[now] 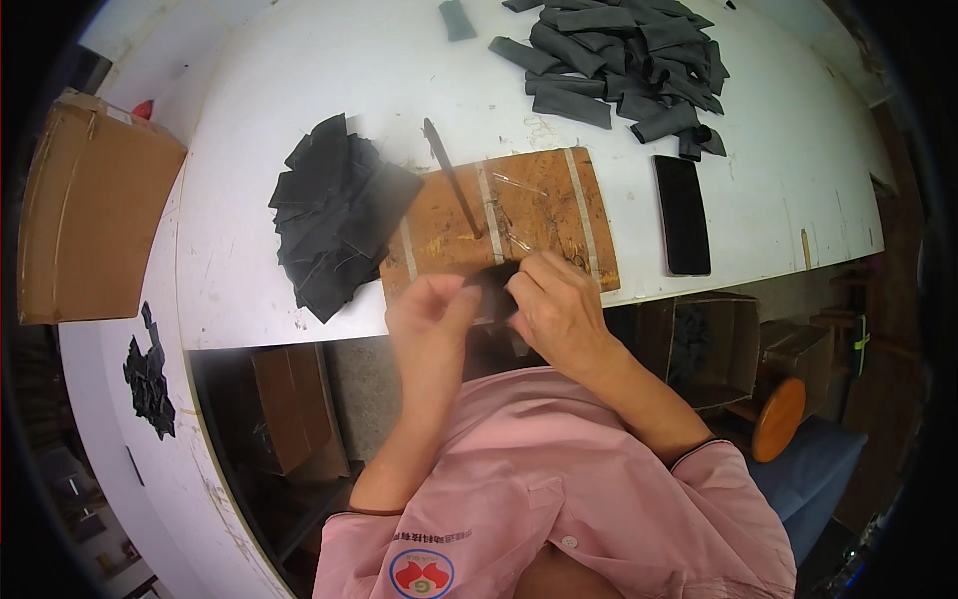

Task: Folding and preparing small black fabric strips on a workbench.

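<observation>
A small piece of black cloth (493,291) is stretched between my hands at the table's front edge. My left hand (431,311) pinches its left end between thumb and fingers. Its right end is gripped by my right hand (561,307), whose fingers are curled over it. Just beyond my hands lies a worn brown board (544,205) with pale strips across it. A slim dark stick (454,180) slants over the board; I cannot tell whether it is fixed there. Left of the board, flat black cloth pieces (334,215) are stacked in a loose heap, partly overlapping it.
A heap of dark cloth tubes (624,65) lies at the far right, with one separate piece (457,20) at the back. A black phone (682,215) rests right of the board. Leftward are a cardboard box (100,215) and black scraps (150,384). A round stool (778,419) stands lower right.
</observation>
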Demonstrator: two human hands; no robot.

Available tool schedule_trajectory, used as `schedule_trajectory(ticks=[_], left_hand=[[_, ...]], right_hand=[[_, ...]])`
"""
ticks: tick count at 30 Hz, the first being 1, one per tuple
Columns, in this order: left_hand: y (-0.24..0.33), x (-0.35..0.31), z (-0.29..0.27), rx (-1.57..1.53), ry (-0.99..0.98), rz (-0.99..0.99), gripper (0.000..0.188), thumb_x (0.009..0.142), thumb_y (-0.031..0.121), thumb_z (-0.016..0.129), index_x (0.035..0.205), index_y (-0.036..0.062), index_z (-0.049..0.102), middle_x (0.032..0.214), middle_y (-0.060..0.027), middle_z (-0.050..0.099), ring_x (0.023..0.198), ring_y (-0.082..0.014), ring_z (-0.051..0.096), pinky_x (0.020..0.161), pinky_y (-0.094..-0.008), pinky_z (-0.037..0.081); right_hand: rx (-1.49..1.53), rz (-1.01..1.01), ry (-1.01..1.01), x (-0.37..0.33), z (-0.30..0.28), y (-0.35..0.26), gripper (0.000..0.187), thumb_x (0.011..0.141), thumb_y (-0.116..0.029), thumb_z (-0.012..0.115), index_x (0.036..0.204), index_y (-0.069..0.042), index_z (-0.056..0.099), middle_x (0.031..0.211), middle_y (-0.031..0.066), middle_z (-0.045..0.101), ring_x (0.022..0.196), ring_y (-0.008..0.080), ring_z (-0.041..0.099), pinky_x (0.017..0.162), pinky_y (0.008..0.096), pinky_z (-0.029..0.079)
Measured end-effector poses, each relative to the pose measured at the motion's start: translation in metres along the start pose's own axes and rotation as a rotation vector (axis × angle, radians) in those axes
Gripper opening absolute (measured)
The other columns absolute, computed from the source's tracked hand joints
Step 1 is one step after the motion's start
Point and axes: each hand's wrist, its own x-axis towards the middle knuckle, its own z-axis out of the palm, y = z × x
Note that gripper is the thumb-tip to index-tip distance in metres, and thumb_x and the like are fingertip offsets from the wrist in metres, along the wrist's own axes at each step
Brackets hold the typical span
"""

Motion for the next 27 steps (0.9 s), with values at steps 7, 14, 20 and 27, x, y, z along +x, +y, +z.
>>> schedule_trajectory(ticks=[7, 14, 20, 27], left_hand=[[0.005, -0.003, 0.003, 0.084, -0.081, 0.127, 0.005, 0.075, 0.0, 0.06, 0.076, -0.0009, 0.056, 0.067, 0.0007, 0.055, 0.056, -0.0033, 0.048, 0.051, -0.0156, 0.038], [-0.008, -0.004, 0.011, 0.455, 0.225, 0.479, 0.008, 0.074, -0.006, 0.055, 0.081, -0.0023, 0.054, 0.064, 0.0, 0.055, 0.056, -0.0015, 0.048, 0.048, -0.0146, 0.037], [0.007, 0.014, -0.002, -0.361, -0.033, -0.006, 0.013, 0.07, -0.009, 0.054, 0.076, 0.0018, 0.05, 0.056, 0.0022, 0.046, 0.037, -0.0003, 0.026, 0.036, -0.0152, 0.02], [0.014, 0.016, -0.005, -0.237, -0.104, -0.04, 0.016, 0.065, -0.009, 0.046, 0.078, 0.0003, 0.05, 0.066, 0.002, 0.048, 0.045, 0.0003, 0.035, 0.041, -0.0146, 0.025]], right_hand=[[0.727, 0.295, -0.034, 0.013, -0.018, -0.012, 0.022, 0.069, -0.015, 0.067, 0.081, -0.001, 0.056, 0.073, 0.0097, 0.05, 0.063, 0.0241, 0.052, 0.054, 0.0315, 0.041], [0.434, 0.258, 0.095, 0.014, -0.005, -0.02, 0.01, 0.068, 0.0, 0.059, 0.077, 0.001, 0.058, 0.07, 0.01, 0.053, 0.058, 0.0247, 0.054, 0.052, 0.0309, 0.043], [0.678, 0.496, 0.087, 0.02, 0.001, -0.011, 0.011, 0.065, -0.002, 0.06, 0.076, -0.001, 0.06, 0.066, 0.0068, 0.054, 0.056, 0.0159, 0.053, 0.05, 0.0262, 0.041], [1.726, 0.959, -0.205, 0.016, 0.002, -0.009, 0.009, 0.075, -0.007, 0.06, 0.079, 0.001, 0.059, 0.061, -0.0009, 0.05, 0.052, 0.0047, 0.044, 0.046, 0.0182, 0.033]])
